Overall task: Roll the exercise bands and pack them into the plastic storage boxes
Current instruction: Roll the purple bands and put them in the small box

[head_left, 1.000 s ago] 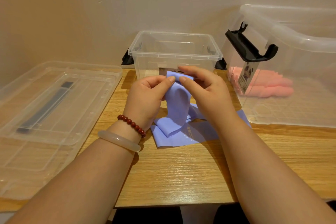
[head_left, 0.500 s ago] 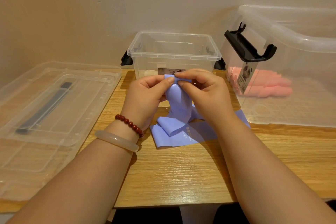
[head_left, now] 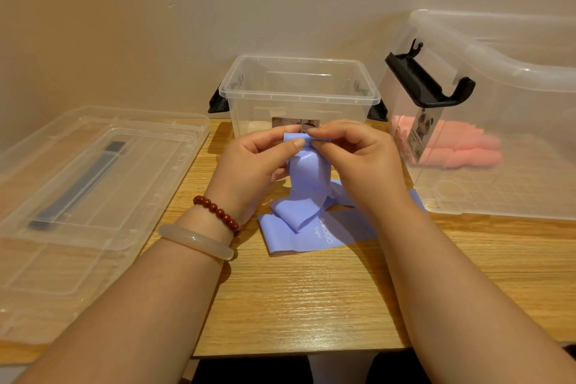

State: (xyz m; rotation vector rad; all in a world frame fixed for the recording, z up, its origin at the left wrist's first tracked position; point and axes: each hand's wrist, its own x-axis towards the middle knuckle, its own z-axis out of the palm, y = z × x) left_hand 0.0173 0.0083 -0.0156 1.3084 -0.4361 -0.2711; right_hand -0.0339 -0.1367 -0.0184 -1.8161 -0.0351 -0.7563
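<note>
Lavender flat rubber exercise band (head_left: pixel 307 193): top edge pinched by left hand (head_left: pixel 249 171) and right hand (head_left: pixel 364 162); lower part heaped on table. Position: just before small clear plastic box (head_left: pixel 299 93).

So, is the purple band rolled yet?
Not rolled: left hand and right hand pinch the purple band at its top edge; the rest lies crumpled on the table.

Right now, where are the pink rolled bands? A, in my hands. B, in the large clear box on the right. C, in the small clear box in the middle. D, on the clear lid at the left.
B: the pink rolled bands lie inside the large clear storage box at the right, visible through its wall.
</note>
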